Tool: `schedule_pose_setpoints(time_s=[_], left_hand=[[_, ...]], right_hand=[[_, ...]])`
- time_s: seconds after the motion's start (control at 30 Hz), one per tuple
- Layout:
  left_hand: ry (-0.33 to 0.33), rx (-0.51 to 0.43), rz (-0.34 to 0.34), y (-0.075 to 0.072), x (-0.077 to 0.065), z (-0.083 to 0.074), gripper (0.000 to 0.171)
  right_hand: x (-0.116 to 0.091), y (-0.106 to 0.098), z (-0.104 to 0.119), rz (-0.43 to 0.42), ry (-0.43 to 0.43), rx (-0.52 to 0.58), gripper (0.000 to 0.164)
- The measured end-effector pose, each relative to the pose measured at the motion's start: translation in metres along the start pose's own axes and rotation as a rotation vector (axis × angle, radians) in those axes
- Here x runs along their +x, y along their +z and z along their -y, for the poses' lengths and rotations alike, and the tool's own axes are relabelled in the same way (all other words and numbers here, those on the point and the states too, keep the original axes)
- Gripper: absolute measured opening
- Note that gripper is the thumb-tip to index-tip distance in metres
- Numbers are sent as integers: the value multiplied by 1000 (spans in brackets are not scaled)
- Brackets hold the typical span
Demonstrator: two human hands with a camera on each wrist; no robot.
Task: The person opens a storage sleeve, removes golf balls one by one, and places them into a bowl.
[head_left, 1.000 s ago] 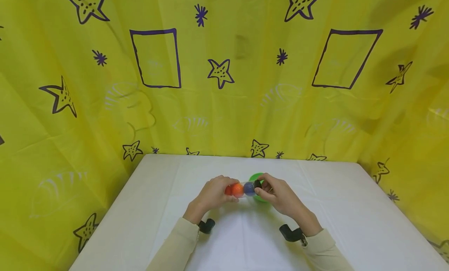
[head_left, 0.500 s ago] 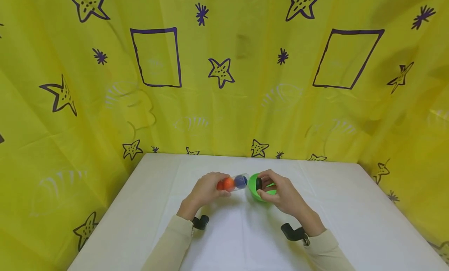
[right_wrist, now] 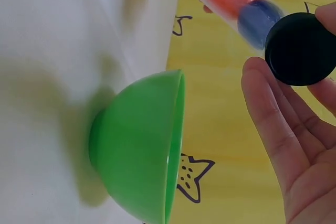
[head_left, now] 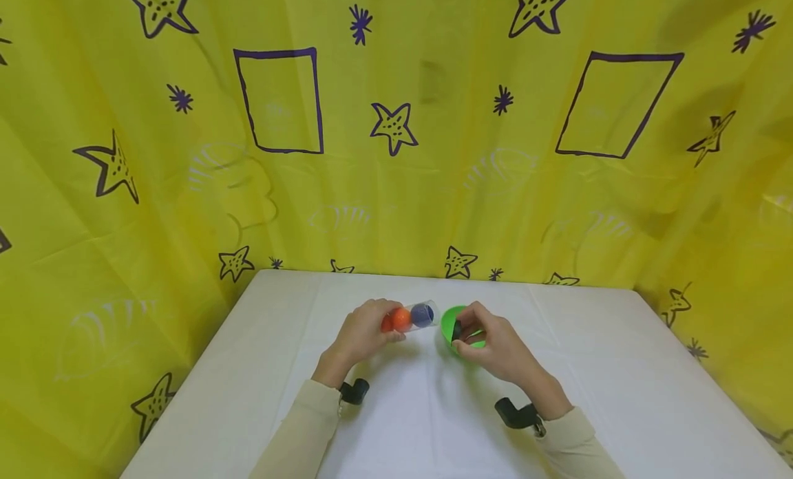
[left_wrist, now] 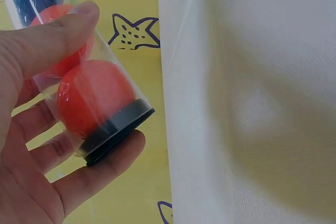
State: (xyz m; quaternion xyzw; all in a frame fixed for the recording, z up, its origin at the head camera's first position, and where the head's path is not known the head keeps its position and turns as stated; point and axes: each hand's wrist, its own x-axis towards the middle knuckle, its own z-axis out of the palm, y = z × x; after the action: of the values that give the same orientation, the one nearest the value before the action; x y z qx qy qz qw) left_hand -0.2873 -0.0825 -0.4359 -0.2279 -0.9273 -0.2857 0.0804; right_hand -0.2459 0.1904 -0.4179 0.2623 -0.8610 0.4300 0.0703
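Note:
My left hand (head_left: 364,332) grips a clear plastic tube (left_wrist: 113,72) with a black cap on its lower end. Inside it sit a red ball (left_wrist: 94,98), an orange-red ball (head_left: 402,319) and a dark blue ball (head_left: 423,315), the blue one nearest the uncapped end. That end tilts up toward the green bowl (right_wrist: 139,148). Between thumb and fingers, my right hand (head_left: 492,341) pinches a round black cap (right_wrist: 300,49) above the bowl, a short way from the tube's mouth.
The green bowl stands upright on a white-covered table (head_left: 396,424). A yellow curtain (head_left: 396,190) printed with stars and frames hangs behind it and along both sides. Each wrist wears a black camera mount (head_left: 517,413).
The black cap has come off the tube and stays in my right hand. My left hand has drawn the tube back to the left and tilted its open end upward.

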Motion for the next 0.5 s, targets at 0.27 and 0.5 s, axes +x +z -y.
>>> schedule_pose_setpoints(time_s=[0.27,0.5], left_hand=[[-42,-6,-9,-1,0,1,51],[-46,3,-28,-2,1,2,51]], right_hand=[[1,8,0,88,61,25,33],[0,16,0,183,78,0,33]])
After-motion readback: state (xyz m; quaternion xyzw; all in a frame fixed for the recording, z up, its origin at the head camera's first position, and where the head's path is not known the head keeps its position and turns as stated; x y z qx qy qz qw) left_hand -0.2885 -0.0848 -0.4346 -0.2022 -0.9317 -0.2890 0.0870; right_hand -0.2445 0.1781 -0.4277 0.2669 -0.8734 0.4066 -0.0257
